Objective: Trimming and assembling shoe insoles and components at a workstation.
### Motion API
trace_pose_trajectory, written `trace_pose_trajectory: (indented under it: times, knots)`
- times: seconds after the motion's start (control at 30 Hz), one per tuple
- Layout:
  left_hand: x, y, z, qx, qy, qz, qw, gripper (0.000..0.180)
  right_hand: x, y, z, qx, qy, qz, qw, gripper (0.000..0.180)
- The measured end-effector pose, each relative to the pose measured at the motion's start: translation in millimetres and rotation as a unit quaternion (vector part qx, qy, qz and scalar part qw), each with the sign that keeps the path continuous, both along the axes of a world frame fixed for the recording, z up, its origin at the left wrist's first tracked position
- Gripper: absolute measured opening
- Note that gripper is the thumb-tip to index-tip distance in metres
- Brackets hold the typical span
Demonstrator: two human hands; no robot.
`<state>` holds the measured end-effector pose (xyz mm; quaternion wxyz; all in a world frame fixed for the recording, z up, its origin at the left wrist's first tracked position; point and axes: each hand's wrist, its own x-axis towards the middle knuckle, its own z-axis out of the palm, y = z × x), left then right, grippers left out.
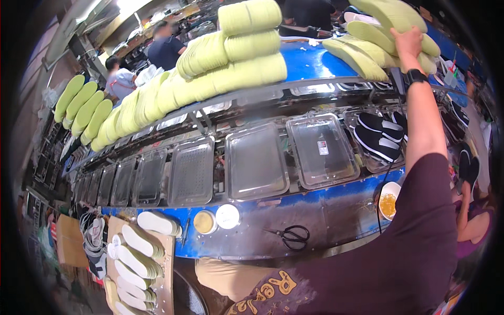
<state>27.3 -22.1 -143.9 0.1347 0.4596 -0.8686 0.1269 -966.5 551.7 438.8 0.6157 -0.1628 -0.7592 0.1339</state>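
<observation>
My right hand, with a dark watch on the wrist, reaches out to the far right. Its fingers are closed at the edge of a stack of yellow-green insoles, among more loose bundles of insoles on the blue upper shelf. My left hand is out of view. Long rows of the same yellow-green insoles lie along the shelf to the left, with another stack piled on top.
Below the shelf runs a line of clear plastic trays; black shoes lie at its right. The blue bench holds scissors, a white bowl and round tubs. White insoles cover a board at lower left. Other people work nearby.
</observation>
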Motion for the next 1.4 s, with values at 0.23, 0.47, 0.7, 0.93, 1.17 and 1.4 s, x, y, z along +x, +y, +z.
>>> trace_pose_trajectory:
  times: [0.23,0.47,0.7,0.93,1.17,1.4]
  knots:
    - [-63.6,32.2,87.8,0.225,-0.067,0.167,0.958,0.037,106.1,-97.2,-35.4,-0.005,0.189,0.542,0.819,0.061]
    - [-58.7,36.1,111.5,0.251,0.085,0.128,0.956,0.044,308.5,-313.6,-144.8,0.007,-0.003,0.803,0.596,0.076]
    - [-100.9,76.8,207.6,0.505,0.441,-0.05,0.74,0.048,498.8,-468.2,-276.7,0.113,-0.247,0.927,0.259,0.063]
    - [-93.9,82.3,212.8,0.471,0.747,0.068,0.465,0.067,686.0,-504.6,-365.3,0.193,-0.309,0.927,0.093,0.057]
    - [-2.7,55.5,179.8,0.443,0.749,0.086,0.485,0.056,709.8,-540.2,-358.1,0.295,-0.262,0.918,0.019,0.028]
    - [38.9,7.6,176.9,0.396,0.542,0.154,0.725,0.059,757.0,-572.1,-442.7,0.156,-0.566,0.789,-0.178,0.044]
